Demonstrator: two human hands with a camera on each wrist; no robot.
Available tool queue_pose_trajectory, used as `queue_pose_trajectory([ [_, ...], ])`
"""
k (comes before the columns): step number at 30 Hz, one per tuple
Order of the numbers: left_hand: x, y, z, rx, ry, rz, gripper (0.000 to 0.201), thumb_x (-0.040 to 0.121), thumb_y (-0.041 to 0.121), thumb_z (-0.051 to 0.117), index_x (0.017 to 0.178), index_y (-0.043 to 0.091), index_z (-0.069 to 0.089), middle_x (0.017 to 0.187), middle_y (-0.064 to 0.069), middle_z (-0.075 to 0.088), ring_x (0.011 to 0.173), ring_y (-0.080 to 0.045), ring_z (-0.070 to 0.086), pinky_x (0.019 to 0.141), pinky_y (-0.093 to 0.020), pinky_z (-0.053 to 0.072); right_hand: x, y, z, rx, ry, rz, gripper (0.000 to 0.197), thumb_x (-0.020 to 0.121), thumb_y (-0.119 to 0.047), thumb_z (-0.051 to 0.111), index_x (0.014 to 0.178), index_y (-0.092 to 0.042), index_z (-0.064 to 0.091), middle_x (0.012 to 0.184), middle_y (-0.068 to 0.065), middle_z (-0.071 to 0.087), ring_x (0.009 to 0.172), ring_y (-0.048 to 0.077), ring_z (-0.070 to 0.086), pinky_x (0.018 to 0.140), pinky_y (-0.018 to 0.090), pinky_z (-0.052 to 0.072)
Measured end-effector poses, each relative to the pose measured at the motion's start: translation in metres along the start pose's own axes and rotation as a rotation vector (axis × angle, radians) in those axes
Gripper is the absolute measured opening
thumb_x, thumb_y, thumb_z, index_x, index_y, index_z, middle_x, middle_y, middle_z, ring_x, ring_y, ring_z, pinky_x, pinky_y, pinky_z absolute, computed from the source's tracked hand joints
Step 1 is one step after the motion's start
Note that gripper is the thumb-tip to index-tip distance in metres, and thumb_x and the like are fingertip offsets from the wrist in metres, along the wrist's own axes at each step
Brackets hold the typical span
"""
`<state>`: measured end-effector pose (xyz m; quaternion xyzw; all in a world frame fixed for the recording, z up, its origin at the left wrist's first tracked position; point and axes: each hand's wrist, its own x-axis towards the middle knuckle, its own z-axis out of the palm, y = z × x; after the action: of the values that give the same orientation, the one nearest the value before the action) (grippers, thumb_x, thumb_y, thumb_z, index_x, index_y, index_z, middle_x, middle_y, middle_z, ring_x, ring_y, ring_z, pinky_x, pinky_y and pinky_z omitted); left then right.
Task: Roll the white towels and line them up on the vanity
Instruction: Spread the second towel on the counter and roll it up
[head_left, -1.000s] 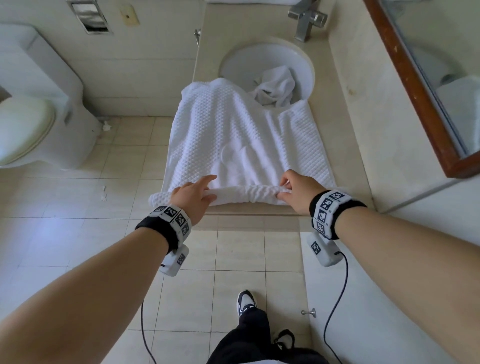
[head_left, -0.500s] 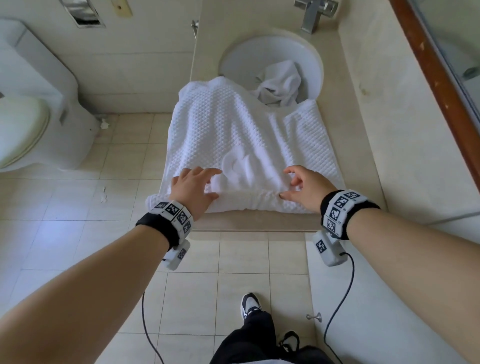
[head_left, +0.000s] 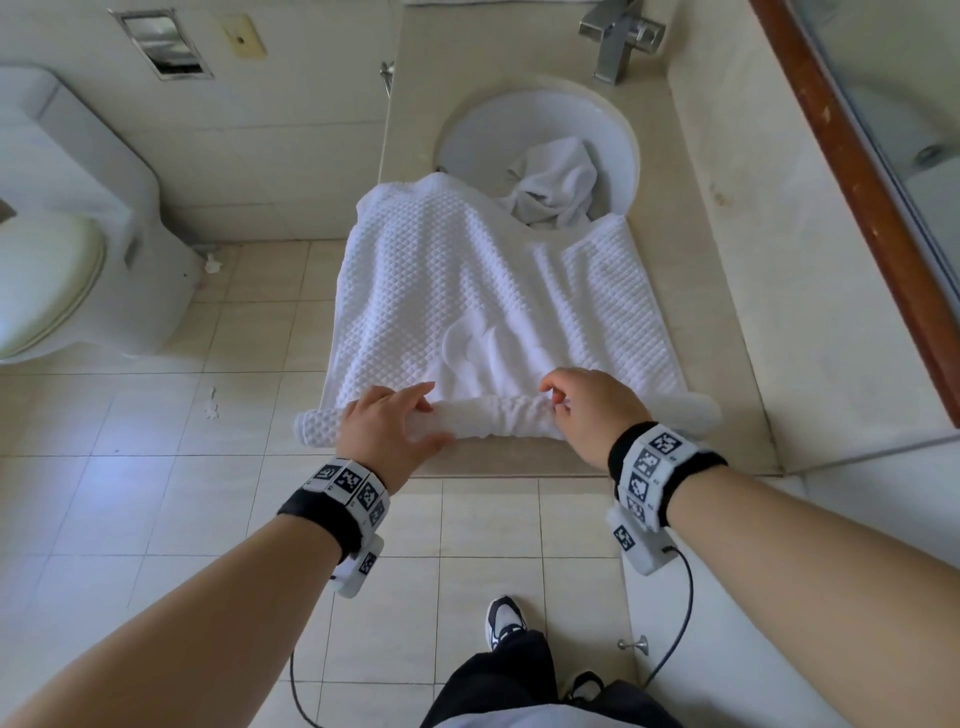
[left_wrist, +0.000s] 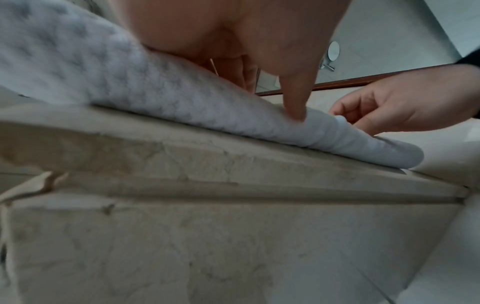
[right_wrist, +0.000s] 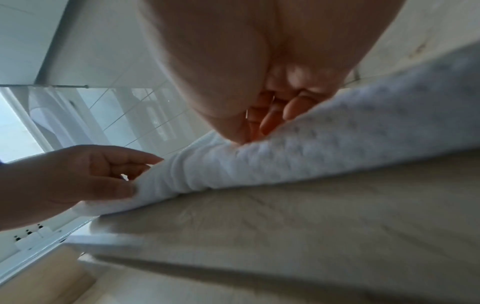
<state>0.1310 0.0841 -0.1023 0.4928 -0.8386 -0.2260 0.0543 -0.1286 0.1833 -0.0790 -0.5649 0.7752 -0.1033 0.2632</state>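
Fingers first: your left hand (head_left: 387, 434) lies over the near rolled edge of the waffle towel (head_left: 488, 291), fingers spread & fairly straight, thumb against the roll's near side. Your right hand (head_left: 589, 410) has its fingers curled, tips pinching the roll (head_left: 488, 421) w/ the thumb.

Step in hand, as I read it: rolling the 1st towel, barely started. Only a thin roll sits at the near edge of the vanity (head_left: 727, 270); the rest lies flat, stretching away toward the sink (head_left: 540, 130), far corner sagging over its rim. Left end of the roll overhangs the counter's left side.

Next move prob. calls for both hands pushing the roll away from you evenly, keeping it tight & square so the ends don't cone.

Containers: the sink bowl holds a 2nd white towel (head_left: 556, 182), crumpled, not yet rolled. Can't tell if anything else is in there.
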Motion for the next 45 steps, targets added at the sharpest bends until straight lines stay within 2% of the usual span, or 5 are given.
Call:
queue_pose_trajectory([
  [5, -0.009, -0.001, 0.009, -0.017, 0.077, 0.015, 0.056, 0.082, 0.05, 0.071, 0.134, 0.035, 0.056, 0.116, 0.024, 0.063, 0.122, -0.008, 0.045, 0.111, -0.034, 0.024, -0.024, 0.014, 0.01, -0.081, 0.089, -0.069, 0.041, 0.08, -0.036, 0.065, 0.12, -0.034, 0.056, 0.11, -0.017, 0.064, 0.105, 0.015, 0.048, 0.091, 0.035, 0.041],
  [18, -0.011, 0.0, 0.011, 0.057, 0.103, 0.04, 0.042, 0.092, 0.038, 0.062, 0.133, 0.029, 0.055, 0.125, 0.01, 0.064, 0.124, -0.017, 0.051, 0.113, -0.035, 0.022, -0.021, 0.015, 0.02, -0.096, 0.212, -0.046, 0.038, 0.089, -0.032, 0.065, 0.126, -0.028, 0.058, 0.108, -0.005, 0.07, 0.104, 0.02, 0.058, 0.093, 0.038, 0.046],
  [31, -0.019, 0.008, -0.001, -0.026, -0.105, -0.032, 0.036, 0.096, 0.039, 0.058, 0.129, 0.032, 0.048, 0.118, 0.016, 0.066, 0.11, -0.016, 0.056, 0.109, -0.037, 0.032, -0.035, 0.029, 0.005, 0.228, -0.116, 0.146, 0.043, 0.087, -0.044, 0.07, 0.124, -0.032, 0.052, 0.129, -0.008, 0.062, 0.109, 0.016, 0.061, 0.095, 0.04, 0.052],
  [39, 0.009, 0.005, -0.007, -0.159, -0.232, -0.117, 0.034, 0.095, 0.041, 0.058, 0.127, 0.038, 0.051, 0.117, 0.01, 0.065, 0.093, -0.017, 0.063, 0.074, -0.032, 0.055, -0.01, 0.038, 0.005, 0.206, -0.143, 0.189, 0.036, 0.084, -0.052, 0.069, 0.109, -0.035, 0.051, 0.112, -0.009, 0.062, 0.095, 0.014, 0.063, 0.088, 0.04, 0.054],
  [45, 0.032, -0.006, -0.001, -0.031, -0.229, -0.095, 0.034, 0.09, 0.055, 0.052, 0.123, 0.05, 0.047, 0.116, 0.012, 0.059, 0.111, -0.018, 0.053, 0.098, -0.037, 0.044, 0.008, 0.043, -0.005, 0.28, -0.088, 0.192, 0.057, 0.074, -0.05, 0.081, 0.12, -0.033, 0.053, 0.1, -0.009, 0.062, 0.095, 0.012, 0.063, 0.085, 0.032, 0.051],
])
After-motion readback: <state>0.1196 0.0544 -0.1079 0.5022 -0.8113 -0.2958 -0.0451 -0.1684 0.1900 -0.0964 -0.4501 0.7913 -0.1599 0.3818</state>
